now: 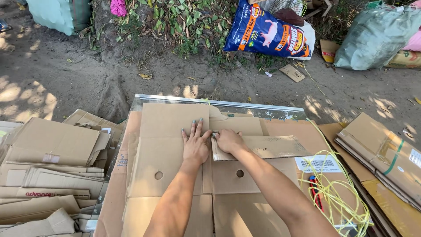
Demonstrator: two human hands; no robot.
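While left hand [195, 147] presses flattened cardboard [164, 145], right hand [228, 140] fists — flap edge [263, 147]

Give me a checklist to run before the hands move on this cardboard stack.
1. Left hand flat on the large cardboard sheet: ok.
2. Right hand closed on the edge of the smaller cardboard piece: ok.
3. What the right hand's grip holds besides cardboard: cannot tell.
4. Yellow string apart from both hands: ok.
5. Sheets squared up on the stack: not ok, edges overlap unevenly.
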